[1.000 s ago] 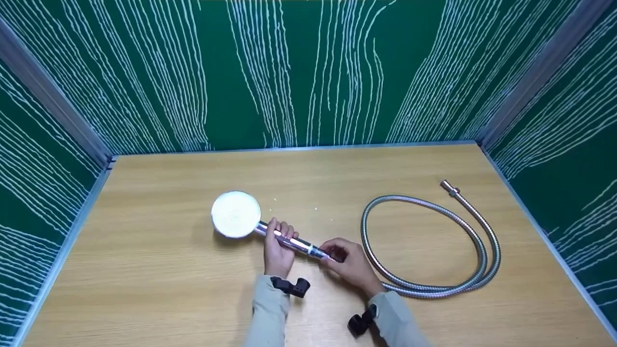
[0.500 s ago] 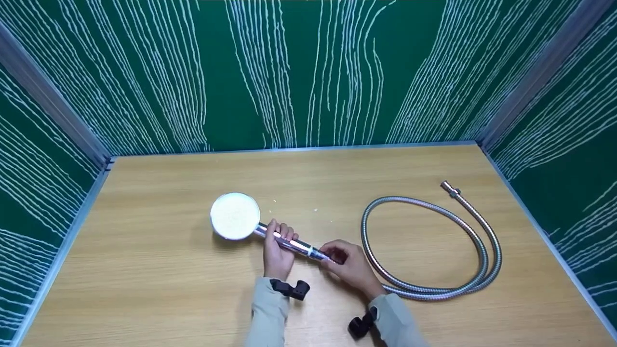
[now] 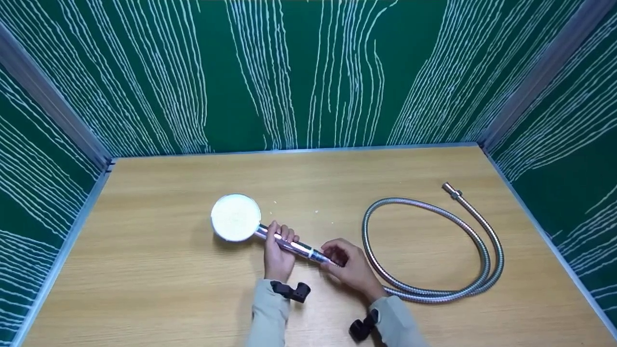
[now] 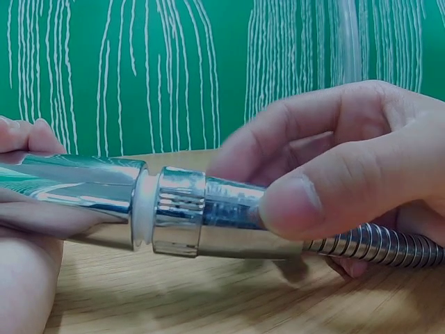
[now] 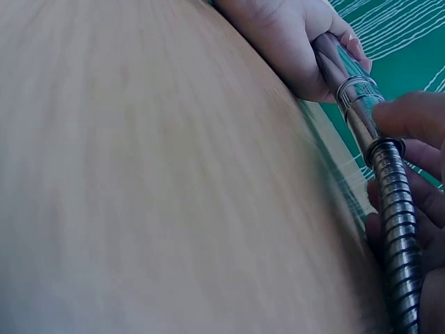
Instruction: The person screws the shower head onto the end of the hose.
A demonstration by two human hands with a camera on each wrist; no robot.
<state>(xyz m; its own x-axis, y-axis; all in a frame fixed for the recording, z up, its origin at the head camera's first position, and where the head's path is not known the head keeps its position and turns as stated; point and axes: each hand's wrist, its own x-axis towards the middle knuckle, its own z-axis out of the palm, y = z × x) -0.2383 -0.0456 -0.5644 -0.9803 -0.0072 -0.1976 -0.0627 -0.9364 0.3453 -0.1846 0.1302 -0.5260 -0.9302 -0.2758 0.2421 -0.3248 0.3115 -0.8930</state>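
Observation:
A chrome shower head [image 3: 235, 218] with a round white face lies over the table, face up. My left hand [image 3: 278, 258] grips its handle [image 4: 90, 182], fingers wrapped round it. At the handle's lower end my right hand [image 3: 355, 271] pinches the tapered metal connector [image 4: 233, 209] of a shower hose between thumb and fingers. The connector is in line with the handle, and a narrow white ring [image 4: 144, 209] shows between the two. From the connector the ribbed hose [image 5: 400, 229] runs back beneath the right hand, which partly hides it.
The hose's coil [image 3: 434, 297] lies in a loop on the wooden table [image 3: 159, 289] to the right. Its free end fitting [image 3: 451, 191] points to the back. Small white specks [image 3: 316, 211] dot the tabletop. Green panels [image 3: 308, 72] with white streaks stand around the back and sides.
Both hands keep their hold on the handle and connector with almost no movement. The whole scene has shifted down very slightly in the head view.

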